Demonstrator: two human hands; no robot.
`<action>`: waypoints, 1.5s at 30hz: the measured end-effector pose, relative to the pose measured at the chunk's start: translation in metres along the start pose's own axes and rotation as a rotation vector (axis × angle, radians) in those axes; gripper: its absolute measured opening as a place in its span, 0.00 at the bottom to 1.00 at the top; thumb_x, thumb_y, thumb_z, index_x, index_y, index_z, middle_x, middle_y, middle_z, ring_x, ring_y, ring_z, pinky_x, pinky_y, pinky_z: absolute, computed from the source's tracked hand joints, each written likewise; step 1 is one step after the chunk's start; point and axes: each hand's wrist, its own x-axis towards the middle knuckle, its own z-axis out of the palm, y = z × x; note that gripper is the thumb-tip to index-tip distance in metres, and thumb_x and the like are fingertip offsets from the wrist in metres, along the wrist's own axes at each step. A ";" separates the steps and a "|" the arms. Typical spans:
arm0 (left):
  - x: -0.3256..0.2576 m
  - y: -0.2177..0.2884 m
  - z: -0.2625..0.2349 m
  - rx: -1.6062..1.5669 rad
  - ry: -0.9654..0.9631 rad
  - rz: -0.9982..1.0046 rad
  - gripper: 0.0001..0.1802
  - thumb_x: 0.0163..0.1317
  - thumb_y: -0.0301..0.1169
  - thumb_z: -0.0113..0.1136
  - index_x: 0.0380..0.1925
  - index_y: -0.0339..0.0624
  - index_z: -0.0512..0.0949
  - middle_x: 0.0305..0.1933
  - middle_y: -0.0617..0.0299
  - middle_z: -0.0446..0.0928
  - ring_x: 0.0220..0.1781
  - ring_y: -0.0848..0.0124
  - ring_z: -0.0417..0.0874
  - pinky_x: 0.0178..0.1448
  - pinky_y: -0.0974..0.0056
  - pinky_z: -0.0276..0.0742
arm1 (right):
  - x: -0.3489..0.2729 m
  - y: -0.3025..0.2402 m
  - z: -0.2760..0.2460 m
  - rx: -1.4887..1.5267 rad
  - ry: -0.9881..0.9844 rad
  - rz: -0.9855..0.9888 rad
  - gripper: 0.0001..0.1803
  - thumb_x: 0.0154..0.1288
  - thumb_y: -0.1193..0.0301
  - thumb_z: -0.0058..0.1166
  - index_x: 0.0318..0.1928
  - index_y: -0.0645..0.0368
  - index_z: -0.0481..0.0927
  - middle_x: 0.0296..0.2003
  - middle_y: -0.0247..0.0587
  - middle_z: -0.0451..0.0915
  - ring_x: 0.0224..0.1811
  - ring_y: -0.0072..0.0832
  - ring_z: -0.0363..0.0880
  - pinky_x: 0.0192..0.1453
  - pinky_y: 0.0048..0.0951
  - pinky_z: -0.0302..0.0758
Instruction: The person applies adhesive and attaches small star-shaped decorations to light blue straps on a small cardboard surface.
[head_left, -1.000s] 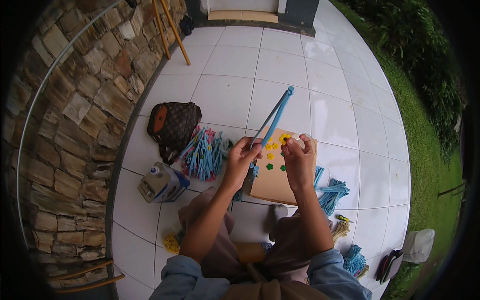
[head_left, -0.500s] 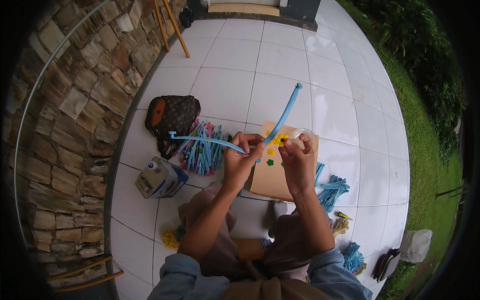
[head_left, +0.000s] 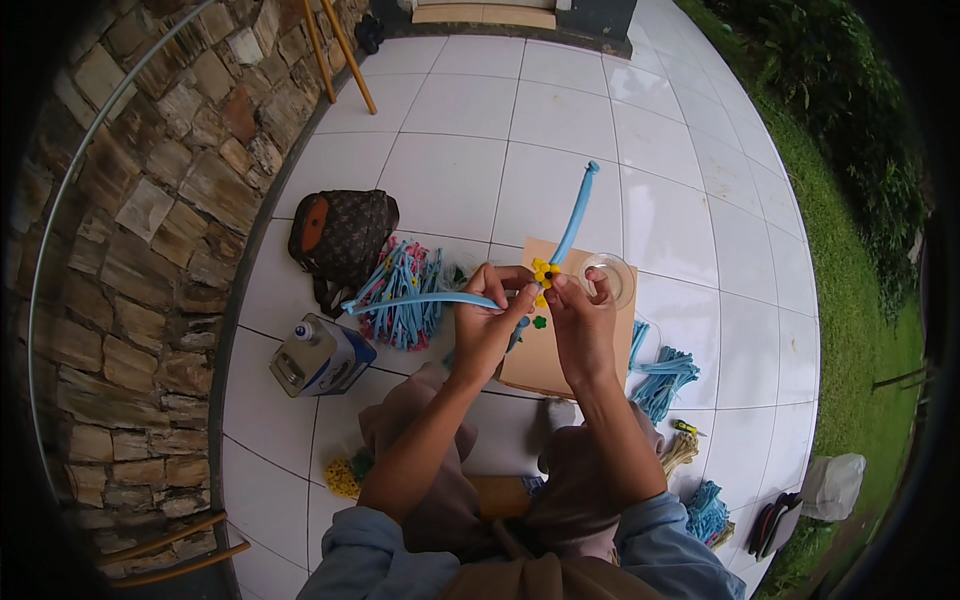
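Observation:
My left hand [head_left: 490, 322] pinches a long light-blue chenille stem [head_left: 420, 298] that is bent into a V, one arm pointing left and the other arm [head_left: 577, 212] slanting up to the right. My right hand [head_left: 577, 320] holds a small yellow flower piece [head_left: 543, 272] right at the bend. Both hands hover over a brown cardboard sheet [head_left: 545, 360] on the white tiles, where a small green piece [head_left: 539, 322] lies. A clear round dish [head_left: 608, 278] rests on the sheet's far right corner.
A heap of blue and pink stems [head_left: 400, 295] lies left of the cardboard, beside a brown patterned bag [head_left: 340, 235]. A blue-and-white carton [head_left: 322, 355] stands nearer me. Blue stem bundles [head_left: 660, 372] lie to the right. Stone wall [head_left: 150, 230] on the left, grass [head_left: 850, 200] on the right.
The blue stem was nearly folded together a second ago; it has opened into a wide V, one arm swinging out to the left. A yellow flower piece now sits at my fingertips.

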 end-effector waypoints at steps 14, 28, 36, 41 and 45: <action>0.000 -0.002 0.001 0.046 -0.004 0.043 0.17 0.55 0.20 0.58 0.20 0.42 0.58 0.37 0.51 0.75 0.34 0.76 0.76 0.36 0.73 0.76 | 0.002 0.002 -0.001 -0.102 -0.008 -0.090 0.23 0.52 0.84 0.56 0.40 0.54 0.56 0.29 0.42 0.78 0.33 0.26 0.75 0.46 0.26 0.70; 0.001 -0.004 0.000 0.028 0.004 0.033 0.17 0.55 0.18 0.57 0.21 0.42 0.57 0.36 0.53 0.76 0.33 0.77 0.75 0.34 0.74 0.73 | 0.007 0.000 -0.005 -0.221 -0.076 -0.120 0.25 0.54 0.82 0.55 0.43 0.53 0.53 0.35 0.44 0.75 0.36 0.27 0.76 0.41 0.24 0.71; -0.001 -0.001 0.006 0.145 -0.018 0.061 0.16 0.54 0.17 0.57 0.20 0.42 0.59 0.35 0.54 0.75 0.33 0.78 0.74 0.36 0.73 0.72 | 0.003 0.002 0.006 -0.444 -0.090 -0.208 0.29 0.54 0.80 0.58 0.48 0.53 0.52 0.29 0.35 0.73 0.31 0.21 0.71 0.36 0.19 0.66; -0.003 -0.004 0.006 0.270 -0.028 0.076 0.16 0.55 0.18 0.58 0.20 0.42 0.59 0.34 0.55 0.76 0.33 0.79 0.74 0.35 0.74 0.71 | 0.009 0.002 -0.001 -0.449 -0.090 -0.279 0.29 0.54 0.81 0.58 0.48 0.53 0.53 0.24 0.32 0.70 0.29 0.19 0.69 0.34 0.19 0.65; -0.002 -0.004 0.008 0.228 -0.023 0.054 0.17 0.54 0.19 0.58 0.20 0.43 0.59 0.33 0.55 0.76 0.31 0.79 0.74 0.34 0.74 0.71 | 0.011 0.001 -0.002 -0.454 -0.094 -0.320 0.27 0.54 0.81 0.58 0.48 0.54 0.55 0.22 0.32 0.70 0.28 0.18 0.68 0.33 0.18 0.65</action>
